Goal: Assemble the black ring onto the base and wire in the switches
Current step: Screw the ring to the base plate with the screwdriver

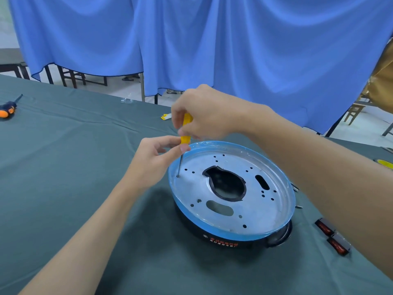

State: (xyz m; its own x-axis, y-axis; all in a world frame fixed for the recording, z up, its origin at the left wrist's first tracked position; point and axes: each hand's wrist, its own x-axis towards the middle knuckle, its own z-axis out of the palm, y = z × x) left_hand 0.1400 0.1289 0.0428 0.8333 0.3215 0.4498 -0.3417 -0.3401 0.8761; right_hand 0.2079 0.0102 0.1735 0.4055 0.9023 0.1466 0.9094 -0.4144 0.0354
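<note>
Nearest the viewer, the wide black plastic ring (223, 241) with red and white print on its wall sits on the dark green tablecloth (85, 167). The round silver metal base plate (261, 211), rimmed in blue protective film, rests on top of it, so the two parts are already stacked. Just to the right of the ring, apart from it, lie two small black rocker switches with red faces (331, 236), side by side and with no wires on them.

At the plate's far-left edge, the steel shaft of a yellow-handled screwdriver (186, 129) comes down almost upright, and its tip meets a small hole or screw head (178, 176). The blur makes it hard to say whether a screw is seated there. The left hand (153, 158) pinches the lower end of the handle between thumb and fingertips to steady it. The right hand (204, 112) is curled round the upper handle from above, clasping it to turn.

The step in hand looks like fastening the base to the ring at this first hole. The next move would need the tip kept square in the head while the right hand twists, and then the same at the remaining rim holes before the switches are picked up.

Farther off, a small yellow and white packet (165, 116) lies behind the hands, and an orange and black tool (6, 109) lies at the far left. Blue cloth curtains (212, 39) hang beyond the table.
</note>
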